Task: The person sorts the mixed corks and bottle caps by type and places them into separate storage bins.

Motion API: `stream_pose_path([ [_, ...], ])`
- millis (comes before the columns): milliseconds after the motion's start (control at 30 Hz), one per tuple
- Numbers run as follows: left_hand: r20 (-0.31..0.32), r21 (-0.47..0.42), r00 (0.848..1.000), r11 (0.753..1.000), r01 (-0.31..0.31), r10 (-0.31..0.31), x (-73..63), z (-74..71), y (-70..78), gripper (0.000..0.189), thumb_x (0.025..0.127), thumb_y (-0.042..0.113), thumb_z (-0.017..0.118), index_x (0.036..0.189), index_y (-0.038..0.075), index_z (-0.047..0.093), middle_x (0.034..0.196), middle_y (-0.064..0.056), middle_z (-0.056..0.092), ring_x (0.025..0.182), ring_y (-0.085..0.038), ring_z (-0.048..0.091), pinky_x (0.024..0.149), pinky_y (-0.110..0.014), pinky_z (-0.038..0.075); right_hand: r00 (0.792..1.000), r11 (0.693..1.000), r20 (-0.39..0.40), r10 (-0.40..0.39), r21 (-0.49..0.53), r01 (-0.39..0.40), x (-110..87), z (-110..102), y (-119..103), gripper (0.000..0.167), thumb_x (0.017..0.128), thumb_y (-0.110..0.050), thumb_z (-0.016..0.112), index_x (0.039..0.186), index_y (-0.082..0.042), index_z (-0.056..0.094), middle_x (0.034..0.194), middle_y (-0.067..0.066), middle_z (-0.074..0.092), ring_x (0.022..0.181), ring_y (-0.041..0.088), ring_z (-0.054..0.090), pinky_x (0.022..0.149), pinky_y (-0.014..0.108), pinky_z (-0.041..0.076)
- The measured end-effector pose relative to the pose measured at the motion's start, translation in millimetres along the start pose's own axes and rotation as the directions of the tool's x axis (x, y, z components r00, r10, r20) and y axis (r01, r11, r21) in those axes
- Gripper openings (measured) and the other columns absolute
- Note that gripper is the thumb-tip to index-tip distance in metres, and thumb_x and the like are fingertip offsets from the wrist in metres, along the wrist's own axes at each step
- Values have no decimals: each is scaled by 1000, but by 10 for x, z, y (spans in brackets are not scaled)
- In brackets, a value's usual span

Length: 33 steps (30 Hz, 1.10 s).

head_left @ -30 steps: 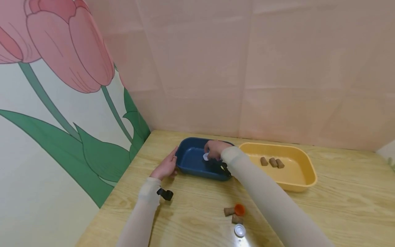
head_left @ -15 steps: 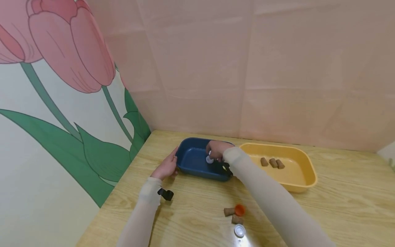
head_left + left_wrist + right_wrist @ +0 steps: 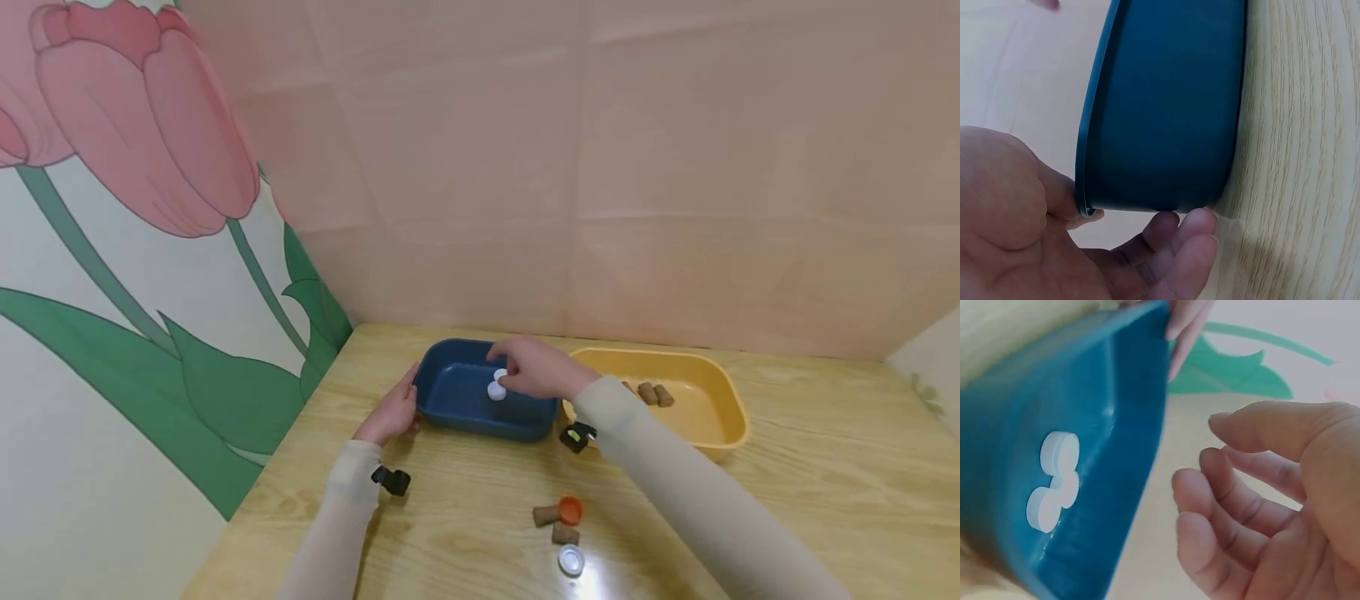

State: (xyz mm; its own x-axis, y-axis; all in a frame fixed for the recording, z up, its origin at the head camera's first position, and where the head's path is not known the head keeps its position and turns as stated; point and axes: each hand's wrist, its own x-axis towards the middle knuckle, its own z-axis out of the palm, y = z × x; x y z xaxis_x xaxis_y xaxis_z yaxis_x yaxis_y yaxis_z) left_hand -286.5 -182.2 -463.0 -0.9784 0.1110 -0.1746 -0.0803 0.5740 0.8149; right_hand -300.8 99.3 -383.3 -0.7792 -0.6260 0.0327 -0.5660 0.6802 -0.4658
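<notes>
My left hand holds the left end of a blue tray. In the left wrist view its thumb is at the rim and its fingertips press the outer end wall. My right hand is over the tray's right side with nothing in it, its fingers loosely bent and apart from the thumb in the right wrist view. Three white bottle caps lie close together on the tray's floor; in the head view the right fingers partly cover them.
Right of the blue tray stands a yellow tray with several brown corks, partly behind my right wrist. Nearer on the wooden table lie two corks, an orange cap and a silvery cap. A pink wall covering rises behind.
My right hand has let go of a white cap in the blue tray, then lifted and shifted right with its fingers spread. My left hand stays at the tray's end. The head view has turned slightly.
</notes>
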Motion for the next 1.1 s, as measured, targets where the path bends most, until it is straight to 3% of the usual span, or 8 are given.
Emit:
stream_pose_path([
  [100,0,-5,1000,1000,6,-6,-12,-14,-9,54,111,19,26,162,27,13,141,-24,44,67,-32,59,57,-41,56,999,999,-33,-42,13,42,-248,-1,-61,35,94,-17,68,128,-9,63,72,-7,58,59,10,52,59,27,47],
  [233,2,-6,1000,1000,3,-3,-12,-15,-23,54,111,19,26,162,27,13,124,-25,49,67,-30,58,58,-41,56,996,996,-35,-77,41,78,-569,91,-44,30,95,-17,68,124,-11,65,70,-10,56,57,5,50,56,24,47],
  [433,-16,3,1000,1000,-4,4,-37,-18,-20,54,110,17,26,162,24,14,122,-26,50,66,-32,59,57,-41,55,992,988,-27,-120,97,122,-988,322,64,24,92,-11,70,116,-12,68,69,-13,54,59,2,49,57,23,47],
  [633,-4,23,1000,1000,-1,1,-22,-2,31,54,111,19,26,162,27,13,94,-20,52,65,-32,58,57,-41,55,996,985,19,-82,154,78,-1323,590,277,30,85,-16,76,114,-10,69,77,-12,57,65,3,53,60,22,48],
  [700,2,30,1000,1000,-11,11,-12,6,42,54,111,19,26,162,27,12,94,-20,52,66,-33,59,57,-41,55,997,982,32,-75,178,68,-1407,666,348,33,84,-19,79,114,-9,69,81,-10,60,67,4,55,62,22,49],
  [900,-3,27,1000,1000,11,-11,-23,9,20,54,111,19,25,162,26,12,127,-24,49,69,-32,59,59,-41,55,996,970,29,-80,232,71,-1565,828,479,39,83,-23,80,117,-12,67,90,-7,62,72,5,56,63,21,48],
  [1100,-8,39,1000,999,7,-6,-27,1,22,54,111,20,25,163,25,12,121,-25,51,68,-32,60,59,-42,56,997,972,19,-73,227,67,-1638,902,540,42,80,-25,82,118,-14,66,91,-9,60,76,3,53,66,22,48],
])
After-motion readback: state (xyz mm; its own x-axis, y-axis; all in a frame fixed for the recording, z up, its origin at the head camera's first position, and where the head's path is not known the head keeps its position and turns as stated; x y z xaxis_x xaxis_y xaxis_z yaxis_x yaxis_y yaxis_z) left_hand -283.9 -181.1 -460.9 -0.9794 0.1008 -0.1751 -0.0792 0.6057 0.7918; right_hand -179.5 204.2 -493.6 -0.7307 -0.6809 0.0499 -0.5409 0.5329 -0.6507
